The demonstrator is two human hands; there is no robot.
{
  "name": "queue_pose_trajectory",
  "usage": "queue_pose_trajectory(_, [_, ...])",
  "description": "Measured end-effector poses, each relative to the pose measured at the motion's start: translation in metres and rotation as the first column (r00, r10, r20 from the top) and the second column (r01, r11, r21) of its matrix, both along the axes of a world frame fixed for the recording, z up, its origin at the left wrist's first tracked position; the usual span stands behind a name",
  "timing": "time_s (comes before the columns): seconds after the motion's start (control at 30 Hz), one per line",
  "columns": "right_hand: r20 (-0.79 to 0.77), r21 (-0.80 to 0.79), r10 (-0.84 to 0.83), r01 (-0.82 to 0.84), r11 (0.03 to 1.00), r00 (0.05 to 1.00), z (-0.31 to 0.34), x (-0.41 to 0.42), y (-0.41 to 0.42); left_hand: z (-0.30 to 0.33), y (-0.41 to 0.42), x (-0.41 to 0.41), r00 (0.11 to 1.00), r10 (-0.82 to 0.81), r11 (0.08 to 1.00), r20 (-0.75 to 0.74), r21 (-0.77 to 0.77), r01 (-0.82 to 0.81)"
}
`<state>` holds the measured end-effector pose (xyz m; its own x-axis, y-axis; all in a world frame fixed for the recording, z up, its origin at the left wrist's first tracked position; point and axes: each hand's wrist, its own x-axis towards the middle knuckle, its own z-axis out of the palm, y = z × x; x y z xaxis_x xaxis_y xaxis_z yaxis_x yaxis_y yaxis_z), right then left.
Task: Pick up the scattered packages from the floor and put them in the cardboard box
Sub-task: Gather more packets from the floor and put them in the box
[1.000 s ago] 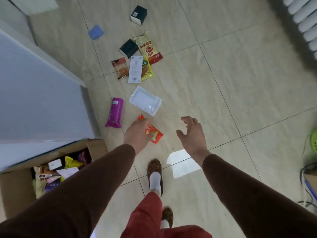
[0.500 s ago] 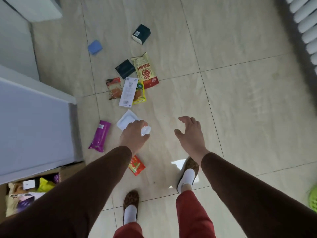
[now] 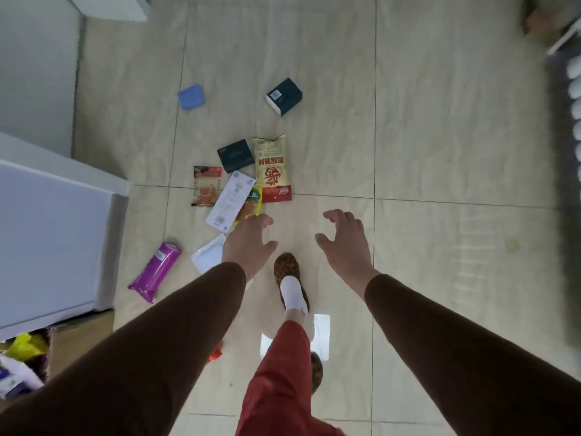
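Note:
Packages lie scattered on the tiled floor ahead of me. My left hand (image 3: 248, 243) hangs open, its fingertips over the yellow-green packet (image 3: 251, 204) and its wrist over the white pouch (image 3: 208, 253). My right hand (image 3: 344, 243) is open and empty over bare tile. A purple packet (image 3: 155, 272) lies by the cabinet. Further off are a white label card (image 3: 231, 199), a red snack packet (image 3: 206, 185), a beige-and-red bag (image 3: 272, 168), two dark boxes (image 3: 235, 155) (image 3: 284, 96) and a blue pad (image 3: 191, 96). The cardboard box (image 3: 78, 338) sits at lower left. A red packet (image 3: 215, 354) peeks out under my left arm.
A white cabinet (image 3: 53, 247) stands on the left, next to the cardboard box. My feet in patterned slippers (image 3: 287, 272) are on the tiles below my hands. A radiator-like white object (image 3: 573, 86) runs along the right edge.
I have stepped forward, so the packages sit nearer and lower in view. My left hand has passed beyond the white pouch toward the cluster. The box has slid to the lower left corner.

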<state>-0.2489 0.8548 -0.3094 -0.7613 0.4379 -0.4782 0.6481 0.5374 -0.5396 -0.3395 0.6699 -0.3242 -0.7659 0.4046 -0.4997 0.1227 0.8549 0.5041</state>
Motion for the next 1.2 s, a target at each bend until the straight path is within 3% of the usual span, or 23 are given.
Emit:
queue_pose_trajectory(0.33, [0.022, 0.011, 0.202, -0.202, 0.979, 0.979, -0.025, -0.191, 0.054, -0.026, 0.035, -0.148, 0.995, 0.1, 0.994, 0.008, -0.047, -0.099])
queue_pose_trajectory(0.67, [0.051, 0.043, 0.468, -0.47, 0.881, 0.882, -0.117, -0.363, 0.091, -0.102, 0.051, -0.262, 0.972, 0.23, 0.969, 0.049, -0.104, -0.224])
queue_pose_trajectory(1.07, [0.188, 0.122, 0.715, -0.739, 0.663, 0.673, -0.247, -0.534, 0.145, -0.228, 0.057, -0.403, 0.922, 0.385, 0.911, 0.04, -0.177, -0.373])
queue_pose_trajectory(1.2, [0.343, 0.204, 0.751, -0.825, 0.526, 0.564, -0.295, -0.564, 0.147, -0.281, 0.035, -0.45, 0.936, 0.351, 0.914, -0.029, -0.204, -0.349])
